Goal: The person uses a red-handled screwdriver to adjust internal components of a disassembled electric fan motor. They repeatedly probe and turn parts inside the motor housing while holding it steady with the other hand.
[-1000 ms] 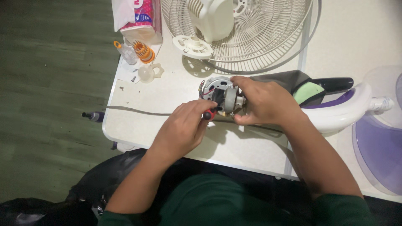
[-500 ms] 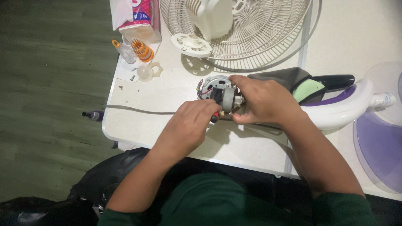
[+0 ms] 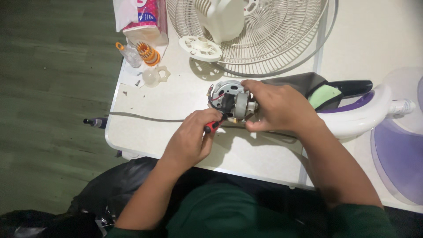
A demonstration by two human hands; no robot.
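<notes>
A small grey and black electric motor [image 3: 230,102] with red and black wires rests on the white table [image 3: 176,105]. My right hand [image 3: 277,108] wraps around the motor's right end and holds it steady. My left hand [image 3: 191,139] grips a red-handled screwdriver [image 3: 212,127], its tip pointed at the lower left side of the motor. The screwdriver's shaft is mostly hidden by my fingers.
A white fan grille [image 3: 269,31] with its motor housing [image 3: 222,17] lies at the back. A round white fan part [image 3: 200,47], an orange spool [image 3: 149,53], a small bottle [image 3: 128,53] and a pink box [image 3: 147,17] sit at back left. A purple and white appliance [image 3: 361,114] lies right. A dark cable [image 3: 132,117] runs leftward.
My left hand has shifted slightly so the red screwdriver handle shows more below the motor. My right hand stays on the motor.
</notes>
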